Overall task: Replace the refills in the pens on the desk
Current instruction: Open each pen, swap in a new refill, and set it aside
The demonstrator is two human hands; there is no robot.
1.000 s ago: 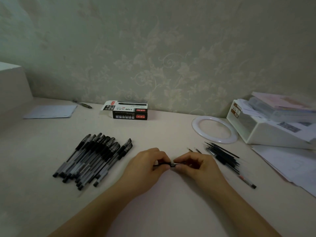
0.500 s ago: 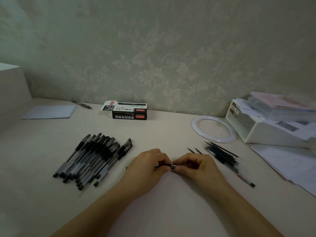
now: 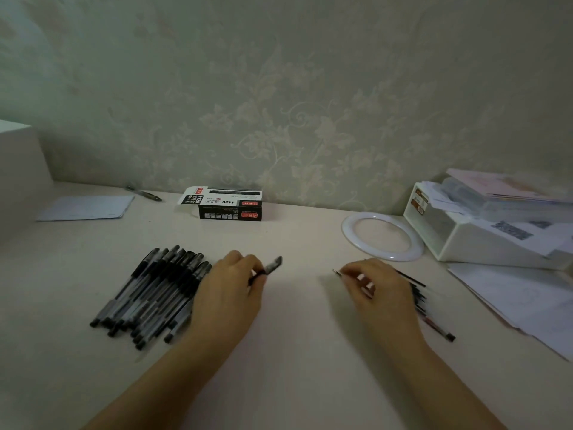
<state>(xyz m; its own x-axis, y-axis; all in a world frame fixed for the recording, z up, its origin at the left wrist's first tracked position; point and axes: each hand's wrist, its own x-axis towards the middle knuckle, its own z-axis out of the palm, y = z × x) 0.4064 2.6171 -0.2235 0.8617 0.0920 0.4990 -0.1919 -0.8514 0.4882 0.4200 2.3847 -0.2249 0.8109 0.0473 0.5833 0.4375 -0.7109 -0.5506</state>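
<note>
Head view: left hand [image 3: 229, 293] pinches a pen barrel [image 3: 273, 265], its grip end tilted up over the bench [image 3: 294, 352], beside the pile of pens [image 3: 155, 293]. Right hand [image 3: 378, 290] pinches a refill [image 3: 337, 272] by the loose refills [image 3: 417, 293]. A pen box [image 3: 229, 204] stands by the wall, flap open; its contents are hidden.
</note>
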